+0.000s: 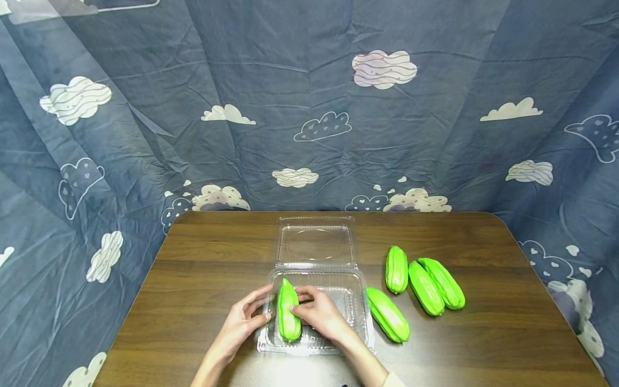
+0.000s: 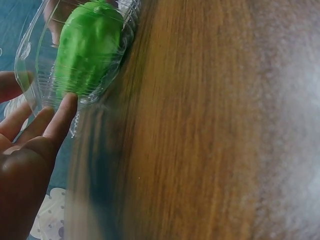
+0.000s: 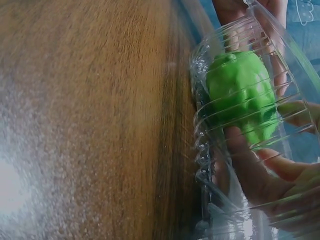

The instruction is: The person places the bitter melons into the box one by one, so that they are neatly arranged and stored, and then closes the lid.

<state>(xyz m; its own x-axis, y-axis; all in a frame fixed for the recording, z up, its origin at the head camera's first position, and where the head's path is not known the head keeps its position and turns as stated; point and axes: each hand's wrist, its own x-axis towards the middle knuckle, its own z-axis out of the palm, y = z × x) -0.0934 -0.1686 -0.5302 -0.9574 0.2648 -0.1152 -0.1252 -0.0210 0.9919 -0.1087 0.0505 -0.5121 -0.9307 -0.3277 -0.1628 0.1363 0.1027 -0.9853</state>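
Note:
In the head view, a bright green, bumpy bitter melon lies lengthwise in the left part of a clear plastic clamshell container. My right hand holds this melon from its right side, thumb on top and fingers beyond. The right wrist view shows the right hand at the melon through the clear wall. My left hand is at the container's left edge, fingers spread and loosely bent. Seen from the left wrist, the left hand's fingertips are at the outside of the container wall.
Another bitter melon lies against the container's right side. Further right on the wooden table are an upright-lying melon and two side by side. The container's lid lies folded back toward the cloud-patterned curtain.

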